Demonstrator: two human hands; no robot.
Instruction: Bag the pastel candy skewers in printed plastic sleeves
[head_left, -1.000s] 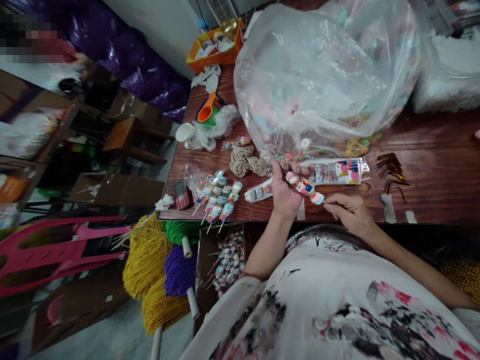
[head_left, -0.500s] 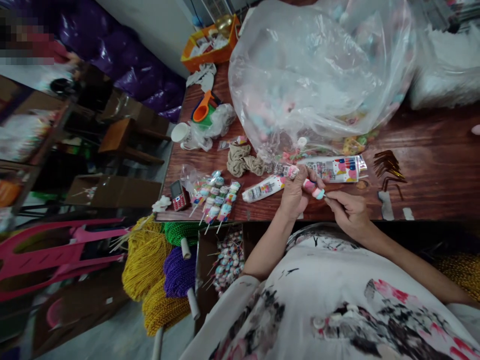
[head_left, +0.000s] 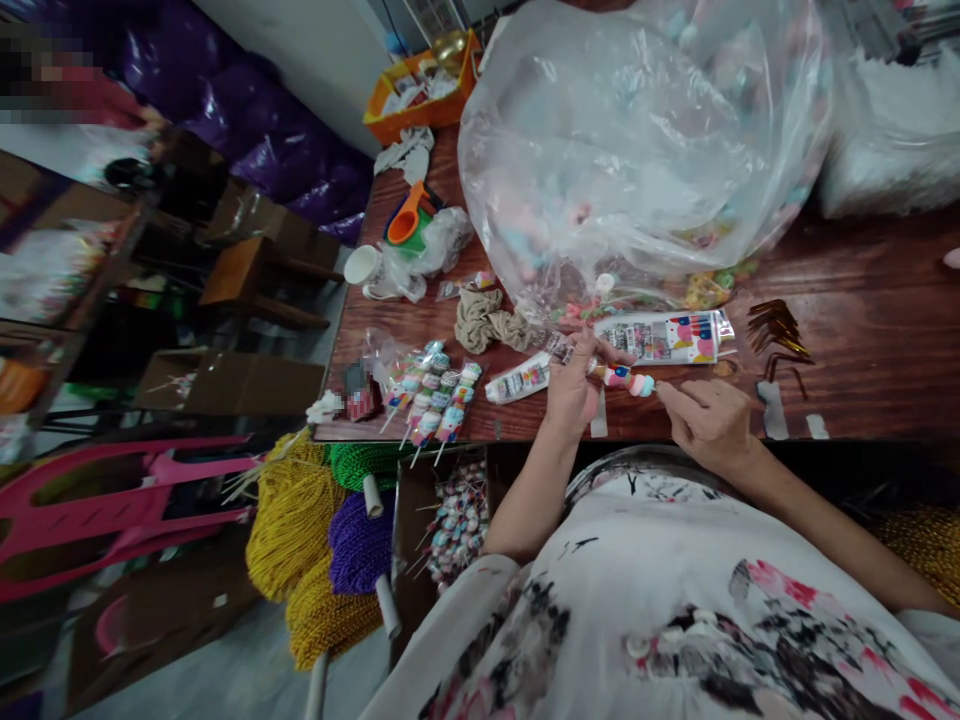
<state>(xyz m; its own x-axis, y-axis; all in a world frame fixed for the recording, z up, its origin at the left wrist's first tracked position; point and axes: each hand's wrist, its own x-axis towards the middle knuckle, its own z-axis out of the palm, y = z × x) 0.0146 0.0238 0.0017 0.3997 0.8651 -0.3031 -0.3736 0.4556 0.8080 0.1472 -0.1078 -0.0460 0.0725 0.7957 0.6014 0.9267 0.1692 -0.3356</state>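
A colourful candy skewer in a clear wrapper [head_left: 619,376] lies between my hands above the table's front edge. My left hand [head_left: 576,378] is closed around its left part, and the wrapper's end shows beyond the fingers. My right hand [head_left: 705,415] has its fingers pinched together at the skewer's pale blue right end, where a stick would be hidden. Behind them lies a flat printed packet [head_left: 660,338]. Another printed packet [head_left: 519,380] rests beside my left hand. Several wrapped candy skewers [head_left: 439,395] lie together further left.
A large clear bag [head_left: 637,150] covers the table's back. Bronze twist ties [head_left: 776,328] lie right, a beige cloth [head_left: 484,322] left. An orange basket [head_left: 420,95], a white cup [head_left: 362,265] and an orange scoop [head_left: 405,215] stand further back. Below sits a box of candies [head_left: 459,520].
My left hand has shifted slightly left and its grip has changed, so more of the skewer shows. My right hand has moved slightly right, its fingers more curled.
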